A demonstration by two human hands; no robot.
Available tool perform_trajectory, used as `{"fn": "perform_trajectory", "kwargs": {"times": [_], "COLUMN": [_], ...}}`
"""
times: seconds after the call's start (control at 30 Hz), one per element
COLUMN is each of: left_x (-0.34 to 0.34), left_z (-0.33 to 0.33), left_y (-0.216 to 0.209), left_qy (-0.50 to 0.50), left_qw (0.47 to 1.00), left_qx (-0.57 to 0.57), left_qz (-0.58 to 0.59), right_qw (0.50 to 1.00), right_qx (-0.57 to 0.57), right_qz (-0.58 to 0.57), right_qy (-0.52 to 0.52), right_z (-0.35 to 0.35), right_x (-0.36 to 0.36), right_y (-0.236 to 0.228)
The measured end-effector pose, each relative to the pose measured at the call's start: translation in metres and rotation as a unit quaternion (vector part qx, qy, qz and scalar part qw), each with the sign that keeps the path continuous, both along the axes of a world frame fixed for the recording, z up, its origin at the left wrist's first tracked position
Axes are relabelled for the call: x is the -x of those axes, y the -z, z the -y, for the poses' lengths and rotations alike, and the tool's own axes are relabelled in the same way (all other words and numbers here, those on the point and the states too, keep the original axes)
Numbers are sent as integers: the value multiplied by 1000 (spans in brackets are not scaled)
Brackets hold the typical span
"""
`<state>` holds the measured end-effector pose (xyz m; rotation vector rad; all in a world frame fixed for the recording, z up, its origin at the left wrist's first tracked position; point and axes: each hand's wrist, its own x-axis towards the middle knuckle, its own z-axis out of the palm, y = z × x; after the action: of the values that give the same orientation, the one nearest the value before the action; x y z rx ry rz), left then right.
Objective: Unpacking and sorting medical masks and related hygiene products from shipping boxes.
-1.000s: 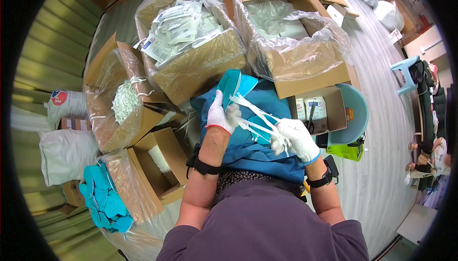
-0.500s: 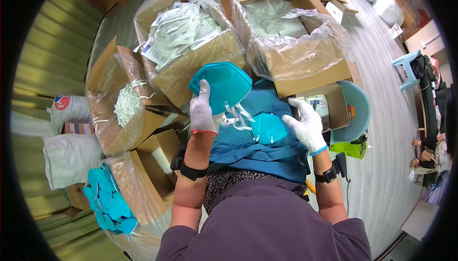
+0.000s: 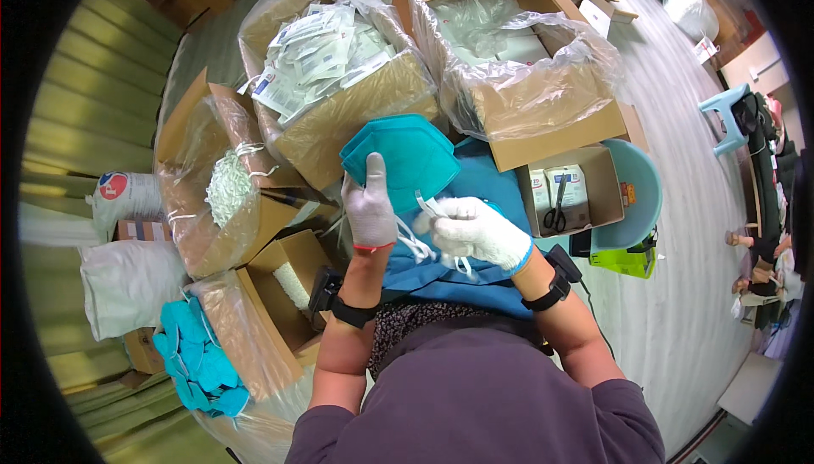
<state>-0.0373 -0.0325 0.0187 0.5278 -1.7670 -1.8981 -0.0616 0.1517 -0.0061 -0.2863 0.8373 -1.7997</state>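
Gripped in my left hand (image 3: 370, 209) is a small stack of teal face masks (image 3: 405, 154), the thumb pressed on the front one. White elastic straps (image 3: 415, 248) dangle from their lower edge. My right hand (image 3: 482, 231), gloved in white like the left, is closed at that edge with a strap pinched in its fingers. A blue cloth (image 3: 424, 276) covers my lap beneath both hands. Behind the right hand shows only a sliver of teal, and the rest is hidden.
Ahead stand a lined carton of flat packets (image 3: 318, 53) and another plastic-lined carton (image 3: 543, 112). Scissors (image 3: 556, 205) lie in a small box by a blue basin (image 3: 649, 197). At left are a carton of white straps (image 3: 229, 188) and a pile of teal masks (image 3: 199, 354).
My right hand has moved left from beside the lap to the masks and closed on a strap. The left hand has shifted slightly right and down, still holding masks.
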Motion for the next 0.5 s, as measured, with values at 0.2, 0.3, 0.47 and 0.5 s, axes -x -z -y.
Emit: {"fn": "perform_trajectory", "kwargs": {"times": [0.2, 0.3, 0.47, 0.5], "left_x": [-1, -2, 2, 0], "left_z": [-17, -39, -55, -54], "left_y": [24, 36, 38, 45], "left_qy": [57, 43, 68, 70], "left_qw": [967, 968, 973, 973], "left_qx": [-246, -247, -213, -213], "left_qz": [37, 10, -49, -51], "right_qw": [953, 839, 826, 849], "right_qx": [112, 290, 303, 267], "right_qz": [240, 437, 437, 397], "right_qy": [146, 149, 188, 224], "right_z": [4, 17, 42, 47], "right_x": [4, 13, 40, 49], "right_y": [-6, -9, -2, 2]}}
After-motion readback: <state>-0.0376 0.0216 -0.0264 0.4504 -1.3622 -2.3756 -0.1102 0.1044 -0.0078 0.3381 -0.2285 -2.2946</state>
